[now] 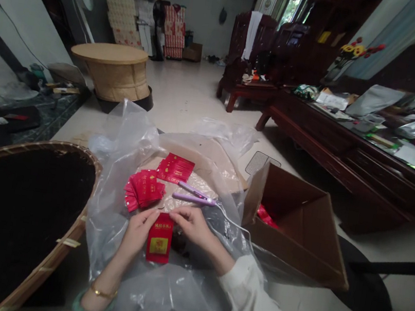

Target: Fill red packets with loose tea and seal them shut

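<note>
Red packet (159, 242) sits upright between both hands, long axis running toward the person, resting on the clear plastic sheet (111, 224). Left hand (138, 232) pinches its top left corner, right hand (191, 223) pinches the top right edge, so both are closed on it. Purple sealer (194, 195) lies just beyond, fanned packets (143, 189) off to the left.

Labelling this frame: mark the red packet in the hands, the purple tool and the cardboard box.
red packet (159, 244), head view, on its yellow label.
purple tool (193, 199), head view, middle of the lower arm.
cardboard box (303, 232), head view, on the bare inner flap.
</note>
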`<state>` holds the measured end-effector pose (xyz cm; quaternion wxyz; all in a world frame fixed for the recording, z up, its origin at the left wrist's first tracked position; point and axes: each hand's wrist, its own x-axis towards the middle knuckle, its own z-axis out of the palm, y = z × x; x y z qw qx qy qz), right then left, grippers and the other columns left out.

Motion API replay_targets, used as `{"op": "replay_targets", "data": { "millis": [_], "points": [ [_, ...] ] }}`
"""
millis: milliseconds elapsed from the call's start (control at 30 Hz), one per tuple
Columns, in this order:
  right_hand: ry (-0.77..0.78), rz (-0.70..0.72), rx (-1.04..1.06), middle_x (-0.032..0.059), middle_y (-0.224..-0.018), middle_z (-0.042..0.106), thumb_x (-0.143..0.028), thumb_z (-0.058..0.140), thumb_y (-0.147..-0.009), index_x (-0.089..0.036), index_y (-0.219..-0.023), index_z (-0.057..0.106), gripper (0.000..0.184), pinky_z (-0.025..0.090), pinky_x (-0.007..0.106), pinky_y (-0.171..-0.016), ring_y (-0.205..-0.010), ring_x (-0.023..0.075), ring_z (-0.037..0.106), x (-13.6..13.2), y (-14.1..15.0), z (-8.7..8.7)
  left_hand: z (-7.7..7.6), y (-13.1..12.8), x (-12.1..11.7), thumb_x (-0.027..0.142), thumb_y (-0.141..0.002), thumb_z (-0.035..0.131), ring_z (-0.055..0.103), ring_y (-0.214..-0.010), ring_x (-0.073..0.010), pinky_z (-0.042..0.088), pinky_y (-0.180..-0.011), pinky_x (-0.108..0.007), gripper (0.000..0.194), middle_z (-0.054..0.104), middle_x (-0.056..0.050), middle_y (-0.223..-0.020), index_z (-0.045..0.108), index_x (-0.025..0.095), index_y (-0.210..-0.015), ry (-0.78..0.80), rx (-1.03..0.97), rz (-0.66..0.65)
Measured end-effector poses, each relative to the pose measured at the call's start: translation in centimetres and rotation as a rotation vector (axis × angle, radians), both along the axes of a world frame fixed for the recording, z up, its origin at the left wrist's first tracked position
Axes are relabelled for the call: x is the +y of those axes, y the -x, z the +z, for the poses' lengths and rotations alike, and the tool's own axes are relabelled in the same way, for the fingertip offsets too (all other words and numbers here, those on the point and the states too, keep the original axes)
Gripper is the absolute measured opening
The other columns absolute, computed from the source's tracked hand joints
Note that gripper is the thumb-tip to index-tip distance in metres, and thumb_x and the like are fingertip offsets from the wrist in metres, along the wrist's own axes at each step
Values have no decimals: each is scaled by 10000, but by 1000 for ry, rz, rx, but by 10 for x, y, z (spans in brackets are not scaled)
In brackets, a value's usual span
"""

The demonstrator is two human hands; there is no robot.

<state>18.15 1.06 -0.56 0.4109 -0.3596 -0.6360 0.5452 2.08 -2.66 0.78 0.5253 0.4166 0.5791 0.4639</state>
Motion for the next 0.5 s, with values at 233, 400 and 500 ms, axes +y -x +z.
{"op": "replay_targets", "data": {
  "millis": [233, 400, 500],
  "points": [
    [129, -620, 181, 23, -751, 646, -496, 745, -694, -166, -870, 645, 387, 479, 240, -500, -608, 147, 581, -15, -85, 22, 5, 23, 7, 724, -737, 576, 630, -1139, -318, 490, -992, -440, 793, 659, -194, -1233, 635, 114, -1241, -35, 24, -38],
    [-191, -1404, 113, 75, -1002, 609, -466, 754, -674, -176, -1219, 489, 671, 545, 373, -713, -735, 168, 598, -29, -202, 23, -32, 55, 1, 434, -848, 495, 652, -1037, -283, 492, -980, -455, 407, 705, -134, -1110, 688, 157, -1075, -201, 673, -113],
    [-336, -1409, -71, 127, -1193, 556, -406, 684, -770, -189, -1247, 485, 560, 502, 446, -903, -973, 220, 598, -36, -196, 14, -53, 55, -1, 174, -849, 401, 630, -1029, -285, 494, -959, -474, 362, 672, -167, -1110, 674, 122, -1081, -346, 1002, -154]
  ]
}}
